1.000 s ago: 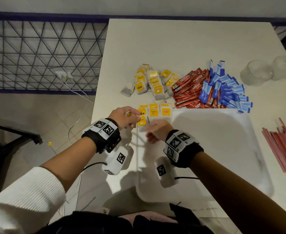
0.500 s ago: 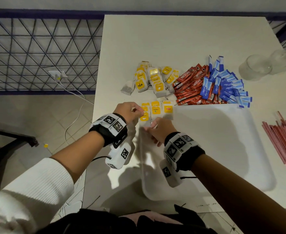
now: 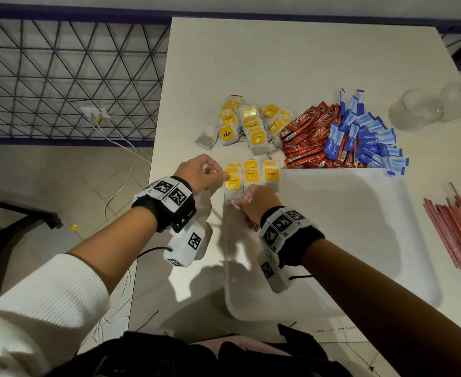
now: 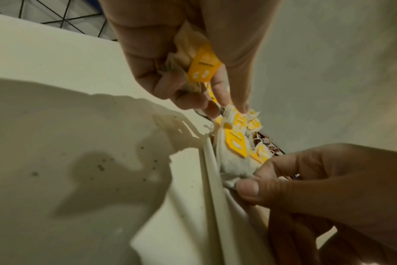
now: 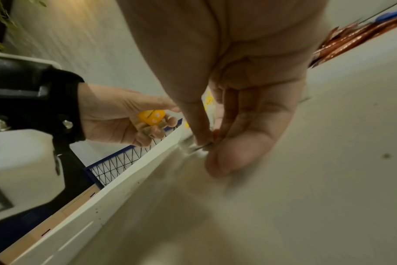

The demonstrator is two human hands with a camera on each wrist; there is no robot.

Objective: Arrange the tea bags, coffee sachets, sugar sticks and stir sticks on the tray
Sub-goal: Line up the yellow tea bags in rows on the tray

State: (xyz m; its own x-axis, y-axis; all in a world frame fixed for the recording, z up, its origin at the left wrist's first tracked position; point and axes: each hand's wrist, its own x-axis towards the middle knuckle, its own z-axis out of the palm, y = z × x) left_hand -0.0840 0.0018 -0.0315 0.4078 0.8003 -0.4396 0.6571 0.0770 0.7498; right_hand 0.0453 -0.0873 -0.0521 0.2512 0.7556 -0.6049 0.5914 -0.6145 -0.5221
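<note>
Since a second ago the head view has shifted so the white tray and both hands sit a little farther up the bench; the hands themselves have barely changed their hold. The right hand lies inside the tray's near-left part, thumb and fingers pinching the lower edge of a tea bag just inside the left rim. Its fingertips are blurred in the right wrist view, so the exact grip is hard to read there. The left hand, over the bench just outside the tray's left rim, has its fingers curled round a bunch of tea bags, one yellow tag showing; how many it holds cannot be told. Beyond the hands, a row of tea bags with yellow tags lies flat along the tray's far-left corner. Farther on the bench, a loose pile of tea bags sits beside red coffee sachets and blue sugar sticks, overlapping each other. Red stir sticks lie to the right of the tray, cut off by the picture's edge.
</note>
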